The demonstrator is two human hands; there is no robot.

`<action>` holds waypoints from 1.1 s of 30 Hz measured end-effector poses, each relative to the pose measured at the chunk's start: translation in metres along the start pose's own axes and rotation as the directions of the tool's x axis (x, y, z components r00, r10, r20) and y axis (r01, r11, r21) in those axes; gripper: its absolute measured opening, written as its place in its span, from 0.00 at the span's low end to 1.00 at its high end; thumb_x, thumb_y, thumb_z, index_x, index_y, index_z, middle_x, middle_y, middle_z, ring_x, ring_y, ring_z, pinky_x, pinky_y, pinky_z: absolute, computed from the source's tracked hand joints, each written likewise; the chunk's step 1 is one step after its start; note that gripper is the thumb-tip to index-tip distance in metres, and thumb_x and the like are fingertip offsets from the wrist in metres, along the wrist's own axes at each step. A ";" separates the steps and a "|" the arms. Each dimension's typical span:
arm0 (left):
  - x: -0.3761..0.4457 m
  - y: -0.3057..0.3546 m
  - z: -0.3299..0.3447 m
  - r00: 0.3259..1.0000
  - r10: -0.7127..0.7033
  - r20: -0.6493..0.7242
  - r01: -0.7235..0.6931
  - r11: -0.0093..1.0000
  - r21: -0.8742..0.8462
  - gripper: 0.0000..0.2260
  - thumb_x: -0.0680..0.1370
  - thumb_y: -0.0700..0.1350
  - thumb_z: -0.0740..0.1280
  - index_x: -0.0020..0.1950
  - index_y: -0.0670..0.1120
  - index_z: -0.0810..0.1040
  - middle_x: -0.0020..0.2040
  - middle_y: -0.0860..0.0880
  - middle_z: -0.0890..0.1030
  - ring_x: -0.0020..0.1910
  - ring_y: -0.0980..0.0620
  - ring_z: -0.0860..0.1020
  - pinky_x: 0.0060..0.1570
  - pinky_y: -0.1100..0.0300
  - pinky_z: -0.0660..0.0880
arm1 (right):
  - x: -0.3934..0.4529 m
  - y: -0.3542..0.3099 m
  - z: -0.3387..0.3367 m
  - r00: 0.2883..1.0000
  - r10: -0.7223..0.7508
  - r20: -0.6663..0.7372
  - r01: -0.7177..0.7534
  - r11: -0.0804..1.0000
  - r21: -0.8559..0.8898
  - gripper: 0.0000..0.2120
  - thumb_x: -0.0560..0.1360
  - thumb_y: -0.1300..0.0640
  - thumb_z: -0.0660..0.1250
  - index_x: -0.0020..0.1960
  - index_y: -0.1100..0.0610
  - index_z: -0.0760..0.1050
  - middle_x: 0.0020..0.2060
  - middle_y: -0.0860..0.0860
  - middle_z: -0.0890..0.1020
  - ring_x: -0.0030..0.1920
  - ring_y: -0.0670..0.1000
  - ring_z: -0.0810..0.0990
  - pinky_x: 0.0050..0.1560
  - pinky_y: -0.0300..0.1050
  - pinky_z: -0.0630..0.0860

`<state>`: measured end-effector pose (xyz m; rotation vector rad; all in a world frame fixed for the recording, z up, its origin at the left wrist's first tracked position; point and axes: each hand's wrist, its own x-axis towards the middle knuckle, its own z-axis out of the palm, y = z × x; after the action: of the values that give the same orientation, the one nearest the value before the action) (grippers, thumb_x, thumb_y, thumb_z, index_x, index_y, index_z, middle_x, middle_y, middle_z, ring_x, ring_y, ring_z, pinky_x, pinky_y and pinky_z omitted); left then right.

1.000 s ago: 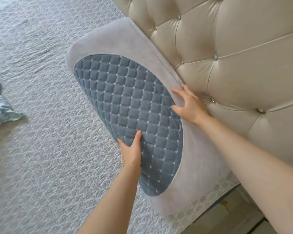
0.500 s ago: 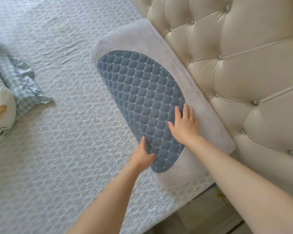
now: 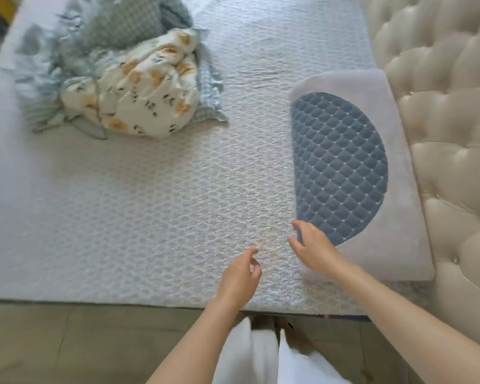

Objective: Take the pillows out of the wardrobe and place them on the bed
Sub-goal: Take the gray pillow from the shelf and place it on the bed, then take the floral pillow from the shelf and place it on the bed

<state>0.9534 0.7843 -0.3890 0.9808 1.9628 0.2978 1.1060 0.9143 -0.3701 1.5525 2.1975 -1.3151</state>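
A grey pillow (image 3: 399, 217) with a blue quilted half-round panel lies flat on the bed (image 3: 155, 206), its long side against the tufted headboard (image 3: 449, 134). My right hand (image 3: 312, 248) hovers at the pillow's near left corner, fingers apart and holding nothing. A little to the left, my left hand (image 3: 240, 275) is above the bedspread, fingers loosely curled and empty. The wardrobe is out of view.
A crumpled heap of bedding (image 3: 117, 79), pale blue checked cloth and a white flowered piece, lies at the far left of the bed. The bed's near edge runs across the lower frame, with tiled floor (image 3: 81, 342) below it and my white clothing at the bottom.
Both hands have come off the pillow and pulled back toward the bed's edge. The pillow now lies flat by the headboard. The view has drawn back, showing the bedding heap.
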 end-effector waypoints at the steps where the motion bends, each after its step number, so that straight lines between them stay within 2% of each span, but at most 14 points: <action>1: -0.014 -0.008 -0.004 0.998 -0.038 -0.041 0.036 0.998 -0.054 0.16 0.80 0.46 0.62 0.68 0.52 0.75 0.54 0.53 0.82 0.47 0.51 0.80 0.52 0.53 0.76 | -0.007 -0.011 0.005 0.999 -0.032 0.005 0.032 0.999 -0.009 0.23 0.80 0.51 0.58 0.72 0.59 0.63 0.69 0.55 0.71 0.68 0.53 0.69 0.66 0.46 0.65; 3: -0.050 -0.029 -0.016 0.981 -0.128 -0.148 0.098 0.977 -0.191 0.13 0.80 0.45 0.63 0.62 0.49 0.79 0.49 0.52 0.82 0.46 0.51 0.81 0.53 0.52 0.76 | -0.024 -0.041 0.019 0.993 -0.112 0.029 0.113 0.993 -0.045 0.22 0.80 0.52 0.59 0.71 0.59 0.65 0.66 0.54 0.74 0.65 0.53 0.72 0.63 0.47 0.67; 6: -0.103 -0.056 -0.033 0.922 -0.257 -0.290 0.120 0.901 -0.416 0.11 0.79 0.42 0.64 0.60 0.48 0.80 0.47 0.49 0.85 0.47 0.50 0.82 0.53 0.51 0.77 | -0.048 -0.084 0.046 0.973 -0.218 0.073 0.222 0.973 -0.057 0.20 0.80 0.52 0.60 0.69 0.57 0.67 0.62 0.52 0.77 0.61 0.52 0.75 0.60 0.47 0.71; 9: -0.160 -0.087 -0.045 0.818 -0.402 -0.412 0.109 0.811 -0.576 0.10 0.79 0.40 0.65 0.58 0.48 0.81 0.46 0.50 0.85 0.47 0.51 0.82 0.53 0.52 0.78 | -0.072 -0.122 0.081 0.941 -0.299 0.157 0.313 0.947 -0.073 0.18 0.80 0.53 0.60 0.68 0.57 0.68 0.60 0.51 0.78 0.60 0.51 0.76 0.59 0.47 0.72; 11: -0.199 -0.111 -0.049 0.751 -0.472 -0.461 0.117 0.783 -0.611 0.10 0.79 0.41 0.65 0.57 0.51 0.81 0.45 0.54 0.85 0.47 0.54 0.81 0.51 0.56 0.77 | -0.087 -0.146 0.106 0.913 -0.335 0.234 0.364 0.926 -0.095 0.18 0.80 0.53 0.60 0.68 0.56 0.68 0.60 0.51 0.78 0.60 0.51 0.76 0.60 0.47 0.71; 15: -0.267 -0.161 -0.044 0.694 -0.545 -0.471 0.197 0.772 -0.604 0.08 0.80 0.46 0.64 0.54 0.58 0.79 0.43 0.58 0.84 0.44 0.63 0.80 0.45 0.64 0.76 | -0.117 -0.189 0.158 0.850 -0.378 0.367 0.445 0.888 -0.116 0.16 0.80 0.54 0.60 0.66 0.55 0.70 0.56 0.51 0.81 0.57 0.52 0.78 0.53 0.41 0.69; 19: -0.317 -0.216 -0.050 0.569 -0.686 -0.454 0.135 0.622 -0.771 0.10 0.80 0.42 0.64 0.50 0.59 0.78 0.40 0.62 0.85 0.36 0.63 0.80 0.36 0.70 0.73 | -0.147 -0.237 0.218 0.709 -0.510 0.487 0.632 0.766 -0.116 0.13 0.80 0.56 0.59 0.63 0.56 0.74 0.59 0.49 0.80 0.59 0.51 0.78 0.51 0.35 0.67; 21: -0.337 -0.246 -0.061 0.503 -0.748 -0.434 0.084 0.542 -0.836 0.12 0.80 0.39 0.64 0.48 0.58 0.78 0.40 0.63 0.85 0.37 0.60 0.81 0.38 0.69 0.74 | -0.160 -0.266 0.250 0.636 -0.551 0.541 0.703 0.702 -0.111 0.15 0.80 0.55 0.58 0.65 0.56 0.73 0.62 0.49 0.78 0.61 0.50 0.76 0.56 0.38 0.69; 23: -0.357 -0.276 -0.075 0.432 -0.789 -0.436 0.046 0.502 -0.864 0.13 0.79 0.38 0.64 0.46 0.57 0.79 0.40 0.61 0.85 0.41 0.60 0.82 0.43 0.64 0.76 | -0.172 -0.294 0.281 0.579 -0.573 0.580 0.750 0.654 -0.102 0.14 0.80 0.55 0.58 0.63 0.55 0.74 0.62 0.50 0.78 0.60 0.50 0.77 0.58 0.41 0.73; 25: -0.372 -0.307 -0.089 0.364 -0.823 -0.437 0.014 0.474 -0.881 0.13 0.79 0.38 0.64 0.47 0.57 0.80 0.39 0.59 0.85 0.42 0.57 0.83 0.44 0.61 0.77 | -0.181 -0.325 0.311 0.530 -0.580 0.619 0.774 0.629 -0.072 0.12 0.80 0.55 0.58 0.62 0.55 0.74 0.60 0.49 0.79 0.56 0.48 0.79 0.53 0.36 0.73; 28: -0.391 -0.356 -0.120 0.277 -0.861 -0.426 -0.030 0.435 -0.900 0.12 0.80 0.39 0.63 0.49 0.56 0.80 0.40 0.57 0.86 0.39 0.51 0.83 0.37 0.67 0.75 | -0.191 -0.384 0.362 0.476 -0.603 0.640 0.811 0.583 -0.053 0.11 0.80 0.55 0.58 0.60 0.56 0.73 0.57 0.49 0.80 0.53 0.50 0.80 0.49 0.38 0.76; 29: -0.396 -0.371 -0.129 0.243 -0.875 -0.419 -0.043 0.421 -0.906 0.11 0.80 0.39 0.63 0.49 0.55 0.80 0.39 0.57 0.85 0.39 0.49 0.82 0.34 0.70 0.74 | -0.196 -0.402 0.377 0.468 -0.610 0.639 0.819 0.571 -0.055 0.11 0.80 0.55 0.58 0.60 0.55 0.73 0.57 0.47 0.79 0.51 0.47 0.79 0.47 0.34 0.76; 31: -0.404 -0.393 -0.147 0.148 -0.897 -0.416 -0.098 0.405 -0.909 0.12 0.80 0.39 0.63 0.48 0.55 0.80 0.39 0.57 0.85 0.37 0.52 0.81 0.32 0.72 0.72 | -0.207 -0.438 0.406 0.421 -0.634 0.649 0.847 0.531 -0.030 0.11 0.80 0.55 0.58 0.60 0.51 0.72 0.55 0.42 0.78 0.46 0.38 0.76 0.39 0.26 0.71; 33: -0.406 -0.391 -0.157 0.145 -0.886 -0.440 -0.103 0.429 -0.897 0.12 0.79 0.39 0.63 0.48 0.56 0.80 0.39 0.58 0.85 0.39 0.60 0.81 0.34 0.75 0.71 | -0.210 -0.447 0.416 0.408 -0.658 0.633 0.845 0.534 0.011 0.10 0.79 0.55 0.58 0.60 0.50 0.72 0.54 0.44 0.79 0.44 0.37 0.75 0.37 0.25 0.68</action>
<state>0.7391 0.2542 -0.2634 -0.8166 2.5295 1.5485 0.6909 0.4339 -0.2515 -0.1412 2.5320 -1.2354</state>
